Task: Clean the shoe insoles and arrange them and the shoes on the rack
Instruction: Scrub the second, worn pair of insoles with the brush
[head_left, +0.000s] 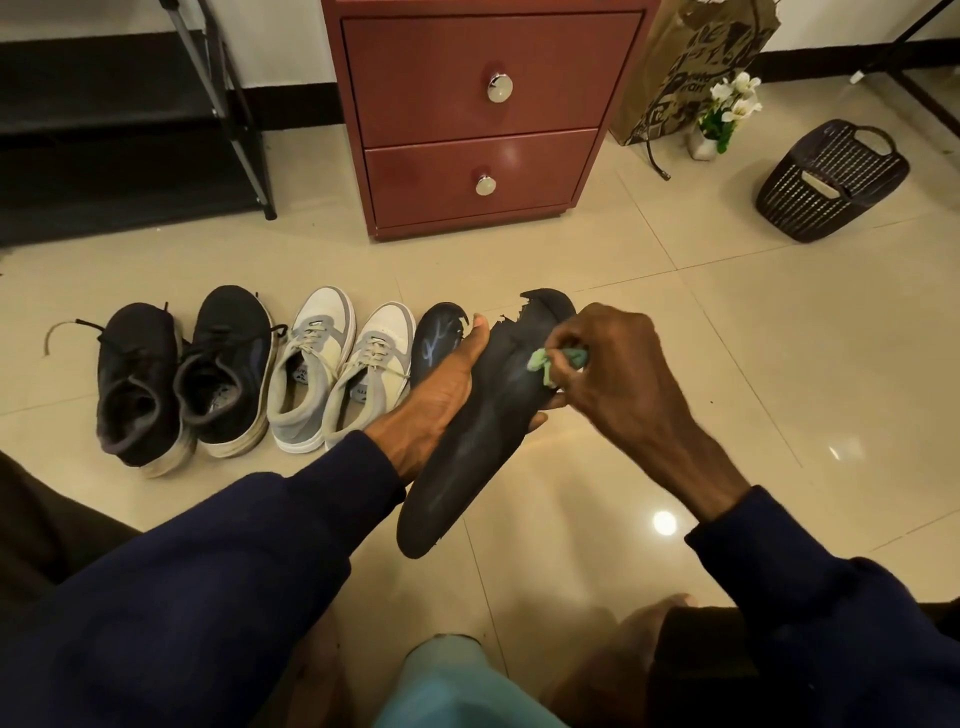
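My left hand (441, 395) holds a long black insole (467, 452) from underneath, thumb along its left edge; the insole's torn toe end points away from me. My right hand (618, 374) pinches a small green cloth (545, 364) and presses it onto the insole's upper half. A second black insole (434, 343) with a pale blue mark lies on the floor behind my left hand. To the left stand a pair of grey-and-white sneakers (337, 374) and a pair of black sneakers (182, 379), toes away from me. The black shoe rack (130, 130) stands at the far left.
A red-brown two-drawer cabinet (483, 114) stands straight ahead on the beige tiled floor (779, 338). At the right are a brown paper bag (691, 67), a small pot of white flowers (727, 114) and a tipped dark plastic basket (831, 182). A light blue object (452, 691) sits between my knees.
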